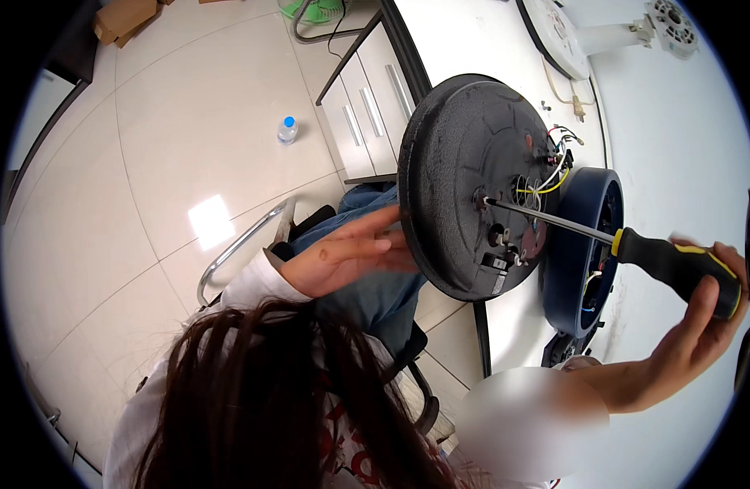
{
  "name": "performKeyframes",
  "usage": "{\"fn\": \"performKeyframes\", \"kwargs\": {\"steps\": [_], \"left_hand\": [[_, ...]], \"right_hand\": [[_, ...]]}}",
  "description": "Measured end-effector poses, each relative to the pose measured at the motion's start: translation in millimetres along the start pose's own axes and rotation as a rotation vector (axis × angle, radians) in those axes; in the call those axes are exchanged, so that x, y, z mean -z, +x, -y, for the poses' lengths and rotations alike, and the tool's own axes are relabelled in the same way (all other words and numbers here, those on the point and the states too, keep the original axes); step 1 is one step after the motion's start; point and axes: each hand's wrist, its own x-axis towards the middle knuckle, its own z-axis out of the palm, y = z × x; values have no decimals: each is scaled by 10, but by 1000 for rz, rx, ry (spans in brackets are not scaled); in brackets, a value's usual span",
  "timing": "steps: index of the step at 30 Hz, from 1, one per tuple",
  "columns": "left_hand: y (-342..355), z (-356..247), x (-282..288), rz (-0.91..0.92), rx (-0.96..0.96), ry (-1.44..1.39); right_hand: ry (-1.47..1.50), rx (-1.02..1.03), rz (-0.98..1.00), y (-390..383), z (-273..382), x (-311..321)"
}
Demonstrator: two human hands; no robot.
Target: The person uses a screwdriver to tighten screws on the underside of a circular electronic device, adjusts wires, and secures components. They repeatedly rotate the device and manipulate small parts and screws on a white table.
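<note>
My right hand (713, 285) grips the black-and-yellow handle of a screwdriver (566, 224). The screwdriver's tip meets a small recess near the middle of a round black textured base (448, 155), which is tilted up on its side at the table edge. Whether a screw sits under the tip is too small to tell. My left hand (350, 257) has its fingers stretched out toward the base's left rim, the fingertips at or partly behind it. Loose coloured wires (554, 175) come out of the base's centre and upper right.
Behind the base, a dark blue round housing (558, 269) stands on the white table (448, 37). A white disc-shaped part (554, 37) and a plug (579, 107) lie farther back. White drawers (363, 114) are below the table; a water bottle (287, 130) stands on the tiled floor.
</note>
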Motion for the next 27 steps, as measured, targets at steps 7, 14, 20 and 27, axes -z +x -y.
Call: {"fn": "performKeyframes", "kwargs": {"steps": [7,14,20,27], "left_hand": [[26,-12,36,53,16,-106],[41,39,106,33,10,-266],[38,13,83,35,-5,-258],[43,9,83,63,-14,-290]], "right_hand": [[297,159,-12,92,111,-145],[134,128,371,36,112,263],[-227,-160,122,23,158,162],[494,269,293,411,2,-32]]}}
